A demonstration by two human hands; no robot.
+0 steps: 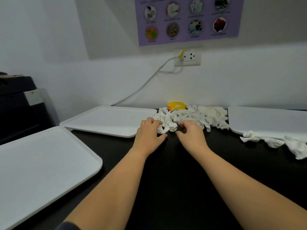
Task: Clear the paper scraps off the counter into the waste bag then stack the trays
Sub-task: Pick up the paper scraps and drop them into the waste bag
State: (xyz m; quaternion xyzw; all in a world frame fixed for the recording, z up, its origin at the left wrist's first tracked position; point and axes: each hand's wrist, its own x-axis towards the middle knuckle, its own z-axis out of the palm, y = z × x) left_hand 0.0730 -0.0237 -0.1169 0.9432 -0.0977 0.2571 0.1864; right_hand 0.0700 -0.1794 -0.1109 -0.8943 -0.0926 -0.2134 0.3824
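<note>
A heap of crumpled white paper scraps lies on the black counter against the back wall. My left hand is at the heap's near left edge, its fingers curled into the scraps. My right hand is at the heap's near edge, fingers curled down, touching the paper. More scraps lie along the front of the right tray. A white tray sits left of the heap. Another white tray lies at the near left. No waste bag is in view.
A yellow object sits behind the heap by the wall. A dark machine stands at the far left. A wall socket with a white cable hangs above the counter, under a purple poster.
</note>
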